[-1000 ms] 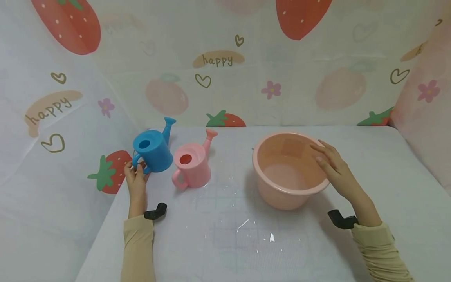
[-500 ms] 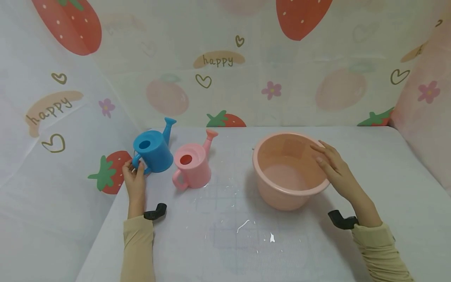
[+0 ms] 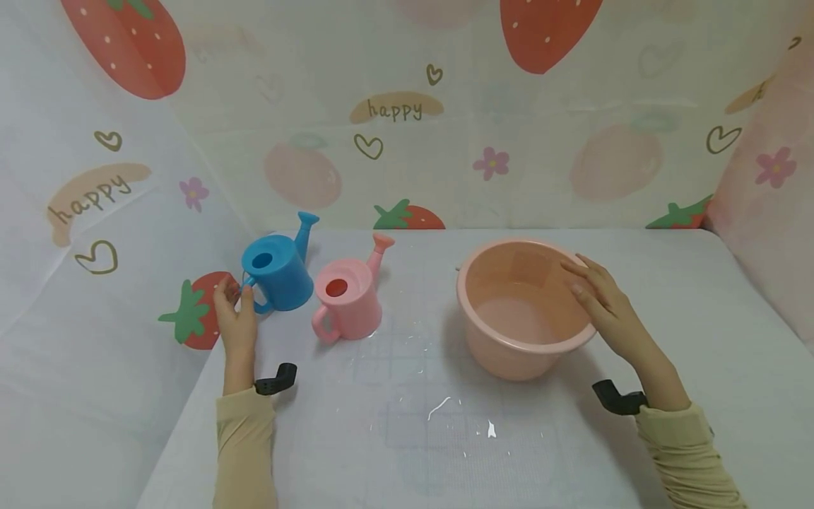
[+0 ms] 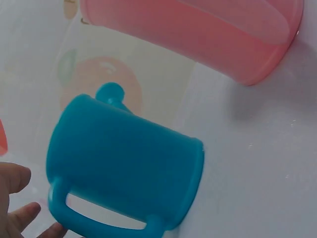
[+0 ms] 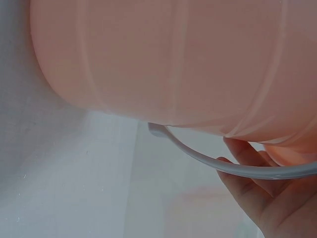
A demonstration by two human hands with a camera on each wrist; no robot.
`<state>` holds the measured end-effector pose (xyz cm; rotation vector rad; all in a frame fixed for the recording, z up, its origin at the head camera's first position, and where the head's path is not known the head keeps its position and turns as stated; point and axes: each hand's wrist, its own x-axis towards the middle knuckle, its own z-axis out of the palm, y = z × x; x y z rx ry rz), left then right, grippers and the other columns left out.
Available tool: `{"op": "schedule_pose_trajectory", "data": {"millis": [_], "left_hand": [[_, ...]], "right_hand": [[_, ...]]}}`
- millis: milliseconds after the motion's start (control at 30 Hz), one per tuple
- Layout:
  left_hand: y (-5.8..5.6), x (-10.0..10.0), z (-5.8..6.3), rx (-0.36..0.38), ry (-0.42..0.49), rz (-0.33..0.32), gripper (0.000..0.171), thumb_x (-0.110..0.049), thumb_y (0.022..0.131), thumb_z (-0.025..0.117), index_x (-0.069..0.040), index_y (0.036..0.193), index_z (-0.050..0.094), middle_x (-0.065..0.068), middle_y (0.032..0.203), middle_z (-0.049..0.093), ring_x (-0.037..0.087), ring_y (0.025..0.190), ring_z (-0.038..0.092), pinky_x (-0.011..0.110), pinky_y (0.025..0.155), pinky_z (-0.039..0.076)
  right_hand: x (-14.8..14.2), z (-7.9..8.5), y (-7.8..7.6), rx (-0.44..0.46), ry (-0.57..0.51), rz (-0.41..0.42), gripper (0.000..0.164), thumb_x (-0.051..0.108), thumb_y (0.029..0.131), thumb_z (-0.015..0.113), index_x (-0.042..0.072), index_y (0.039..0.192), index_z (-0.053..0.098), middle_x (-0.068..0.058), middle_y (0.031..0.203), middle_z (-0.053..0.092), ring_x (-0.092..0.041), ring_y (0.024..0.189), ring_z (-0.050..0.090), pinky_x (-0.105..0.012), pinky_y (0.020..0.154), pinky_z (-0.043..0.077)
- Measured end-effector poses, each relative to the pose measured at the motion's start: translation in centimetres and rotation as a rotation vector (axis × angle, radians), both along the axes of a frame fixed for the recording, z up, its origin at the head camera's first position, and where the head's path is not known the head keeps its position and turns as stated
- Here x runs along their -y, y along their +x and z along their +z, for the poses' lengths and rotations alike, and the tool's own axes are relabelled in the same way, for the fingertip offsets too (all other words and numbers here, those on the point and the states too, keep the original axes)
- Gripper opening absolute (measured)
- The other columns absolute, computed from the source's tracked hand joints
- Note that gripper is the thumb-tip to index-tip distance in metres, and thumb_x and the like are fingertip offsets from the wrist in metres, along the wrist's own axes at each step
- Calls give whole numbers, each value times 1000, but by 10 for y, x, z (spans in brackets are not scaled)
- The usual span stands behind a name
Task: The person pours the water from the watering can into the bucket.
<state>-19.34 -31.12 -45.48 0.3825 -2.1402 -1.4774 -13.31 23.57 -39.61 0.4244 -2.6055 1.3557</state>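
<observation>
In the head view a blue watering can (image 3: 280, 279) stands at the back left, its spout pointing away. Beside its handle is my left hand (image 3: 237, 325), thumb and fingers spread apart. In the left wrist view fingertips (image 4: 27, 215) lie close to the blue handle; I cannot tell whether one touches it. To the right stands a pink watering can (image 3: 350, 304). My right hand (image 3: 607, 307) rests with extended fingers at the right rim of a peach plastic bucket (image 3: 509, 357). A pale grey bail handle (image 5: 208, 161) crosses before that hand in the right wrist view.
The table (image 3: 381, 438) has a pale cover with wet, shiny drops in front of the cans and bucket. A fruit-printed cloth (image 3: 540, 120) stands as a wall behind, with more cloth at both sides.
My left hand has let go of the blue can's handle and drawn slightly left, its fingers parting. The can stays where it was. The right hand and bucket have not visibly moved.
</observation>
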Motion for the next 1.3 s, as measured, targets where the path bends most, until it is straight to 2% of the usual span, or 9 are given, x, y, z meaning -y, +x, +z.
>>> {"op": "schedule_pose_trajectory", "data": {"millis": [167, 300, 433, 633, 700, 900, 1067, 1200, 1300], "left_hand": [[5, -3, 10, 20, -108, -26, 55, -27, 98, 44, -1, 143, 24, 24, 141, 30, 38, 133, 29, 55, 108, 24], [8, -6, 18, 92, -187, -56, 61, -33, 97, 45, -3, 145, 20, 24, 143, 26, 39, 134, 26, 60, 105, 23], [12, -8, 25, 154, -251, -84, 69, -43, 96, 42, -5, 146, 15, 23, 147, 18, 41, 136, 19, 66, 104, 16], [24, -15, 44, 228, -354, -102, 74, -50, 94, 41, -7, 147, 13, 25, 146, 17, 42, 135, 13, 71, 99, 17], [28, -17, 51, 262, -387, -127, 74, -49, 94, 42, -7, 147, 12, 26, 146, 17, 44, 135, 13, 71, 98, 18], [39, -23, 71, 321, -452, -263, 76, -45, 95, 42, 0, 147, 8, 30, 147, 15, 48, 135, 12, 71, 99, 18], [44, -28, 80, 312, -480, -327, 80, -49, 94, 44, -2, 147, 7, 30, 145, 19, 49, 133, 19, 70, 97, 25], [42, -29, 80, 253, -462, -336, 81, -50, 92, 47, -6, 148, 10, 27, 140, 30, 46, 126, 33, 65, 93, 35], [40, -28, 79, 223, -432, -349, 81, -51, 90, 50, -10, 148, 11, 25, 137, 36, 44, 124, 38, 62, 93, 38]], "right_hand": [[0, -1, 0, 6, 1, 4, 41, 20, 98, 43, 17, 139, 42, -6, 151, 22, -35, 138, 18, -70, 98, 20], [0, -1, 1, 6, 2, 5, 41, 21, 98, 43, 17, 139, 42, -6, 151, 21, -36, 139, 17, -71, 98, 19], [1, 1, 2, 1, 4, 1, 41, 21, 98, 44, 17, 139, 43, -7, 151, 22, -35, 139, 17, -70, 98, 19], [1, 2, 2, -9, 1, 7, 41, 20, 98, 44, 16, 138, 43, -7, 151, 22, -34, 139, 17, -69, 99, 19], [1, 1, 1, -7, -2, 10, 41, 20, 98, 44, 16, 139, 43, -6, 151, 22, -35, 139, 17, -70, 99, 19], [0, 0, 0, -2, -7, 13, 41, 19, 98, 43, 15, 139, 42, -10, 151, 22, -36, 139, 16, -71, 98, 18], [0, 1, 1, -7, -6, 8, 41, 19, 98, 44, 16, 139, 43, -8, 151, 22, -35, 139, 16, -70, 99, 18], [1, 2, 1, -7, 3, -1, 41, 21, 98, 44, 18, 139, 42, -8, 151, 22, -35, 139, 17, -70, 99, 18], [1, 1, 0, -8, 8, -5, 42, 21, 98, 44, 18, 139, 42, -9, 151, 23, -35, 139, 17, -70, 99, 18]]}}
